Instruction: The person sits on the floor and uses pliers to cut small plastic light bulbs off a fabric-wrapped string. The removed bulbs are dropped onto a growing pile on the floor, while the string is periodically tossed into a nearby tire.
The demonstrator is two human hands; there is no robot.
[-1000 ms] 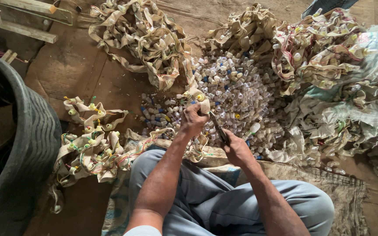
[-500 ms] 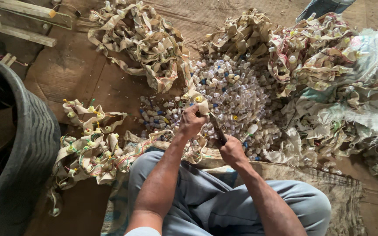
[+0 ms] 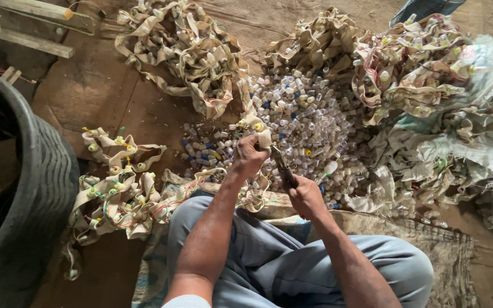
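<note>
My left hand (image 3: 248, 157) grips a long beige fabric strip (image 3: 256, 124) studded with small plastic bottle tops. That strip runs up to a heap (image 3: 192, 51) at the back and trails down past my knee. My right hand (image 3: 305, 197) is closed on the handles of dark metal shears (image 3: 281, 165), whose blades point up at the strip just beside my left fingers. Behind both hands lies a wide pile of small clear and coloured plastic caps (image 3: 309, 114).
A big black tub (image 3: 35, 188) stands at the left. A used strip pile (image 3: 118, 194) lies by my left knee. More strip heaps (image 3: 412, 68) and torn white sacks (image 3: 475, 148) fill the right. Wooden planks (image 3: 29, 25) lie at the back left. I sit on woven matting (image 3: 429, 234).
Both hands stay at the strip with small shifts. The shears have moved slightly along the strip near my left fingers.
</note>
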